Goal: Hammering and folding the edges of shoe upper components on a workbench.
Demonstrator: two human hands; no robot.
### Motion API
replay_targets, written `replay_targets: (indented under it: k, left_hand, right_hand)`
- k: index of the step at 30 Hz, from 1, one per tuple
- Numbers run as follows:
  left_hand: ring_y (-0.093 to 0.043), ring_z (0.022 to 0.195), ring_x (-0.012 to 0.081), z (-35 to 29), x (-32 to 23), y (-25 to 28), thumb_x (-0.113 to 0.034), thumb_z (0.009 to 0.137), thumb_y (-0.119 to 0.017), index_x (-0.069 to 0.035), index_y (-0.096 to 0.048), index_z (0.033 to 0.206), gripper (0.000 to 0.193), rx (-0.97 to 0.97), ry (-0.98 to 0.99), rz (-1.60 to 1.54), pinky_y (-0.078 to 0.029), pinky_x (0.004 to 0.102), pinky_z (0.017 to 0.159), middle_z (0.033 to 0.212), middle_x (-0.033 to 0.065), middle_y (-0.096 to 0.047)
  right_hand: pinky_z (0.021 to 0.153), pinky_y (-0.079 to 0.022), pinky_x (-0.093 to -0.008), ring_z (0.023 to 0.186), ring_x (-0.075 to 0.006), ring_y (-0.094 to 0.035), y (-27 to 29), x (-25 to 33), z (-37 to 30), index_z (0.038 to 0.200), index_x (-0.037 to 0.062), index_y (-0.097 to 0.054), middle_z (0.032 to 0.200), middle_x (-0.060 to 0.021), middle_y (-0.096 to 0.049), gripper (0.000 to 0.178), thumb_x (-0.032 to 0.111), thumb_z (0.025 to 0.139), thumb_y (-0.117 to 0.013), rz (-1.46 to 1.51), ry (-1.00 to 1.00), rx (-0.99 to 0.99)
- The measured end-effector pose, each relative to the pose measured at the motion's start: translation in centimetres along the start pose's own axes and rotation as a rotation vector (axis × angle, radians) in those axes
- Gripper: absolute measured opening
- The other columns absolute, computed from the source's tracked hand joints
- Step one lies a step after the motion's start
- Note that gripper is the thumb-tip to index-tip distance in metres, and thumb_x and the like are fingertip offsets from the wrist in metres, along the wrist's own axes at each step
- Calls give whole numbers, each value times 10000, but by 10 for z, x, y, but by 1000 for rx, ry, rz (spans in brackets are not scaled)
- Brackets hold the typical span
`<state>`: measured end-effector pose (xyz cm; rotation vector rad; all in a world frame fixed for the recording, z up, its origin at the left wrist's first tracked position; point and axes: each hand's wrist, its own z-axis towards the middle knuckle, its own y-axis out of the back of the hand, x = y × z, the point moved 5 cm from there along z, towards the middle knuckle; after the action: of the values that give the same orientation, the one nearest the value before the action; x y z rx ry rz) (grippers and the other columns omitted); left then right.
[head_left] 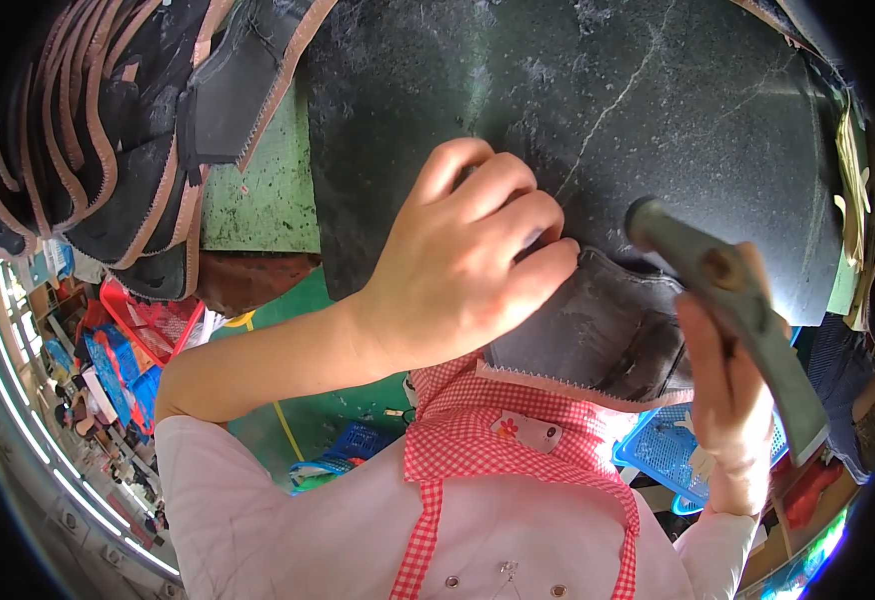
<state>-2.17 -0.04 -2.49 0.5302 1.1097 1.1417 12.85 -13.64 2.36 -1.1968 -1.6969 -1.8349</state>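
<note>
My right hand (pixel 723 370) is closed round a hammer (pixel 733 275), its grey metal head tilted above the right edge of a black leather piece (pixel 583 325). This piece, with a zigzag-stitched pinkish-brown edge, lies at the near side of a dark worn board (pixel 598 120) and hangs over toward my apron. My left hand (pixel 478 260) bends its fingers down at the piece's upper left edge and the board. The left fingertips are hidden, so how they grip the edge cannot be seen fully. Most of the hammer's handle is covered by my right hand.
Several similar black pieces (pixel 143 210) with brown edges are stacked at the left on a green surface (pixel 268 190). A red basket (pixel 153 315) stands below them. At the lower right is a blue plastic basket (pixel 663 450). My red checked apron (pixel 528 430) touches the near side.
</note>
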Motion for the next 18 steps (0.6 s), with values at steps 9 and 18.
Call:
replay_targets:
  k: [9, 18]
  left_hand:
    - [-633, 917, 234, 5, -18, 1, -156, 731, -702, -81, -745, 942, 228, 85, -100, 130, -489, 461, 947, 976, 25, -669]
    - [-599, 1037, 245, -8, 10, 1, -218, 674, -909, -170, -774, 846, 224, 42, 154, -88, -430, 456, 951, 954, -45, -693]
  right_hand:
    - [531, -558, -412, 610, -308, -708, -17, 3, 5, 1092, 6, -576, 691, -125, -605, 178, 23, 951, -682, -166, -30, 134]
    - [584, -506, -320, 697, -208, -669, -8, 16, 19, 1185, -15, -622, 876, -134, -656, 177, 34, 1017, -649, -65, 39, 160]
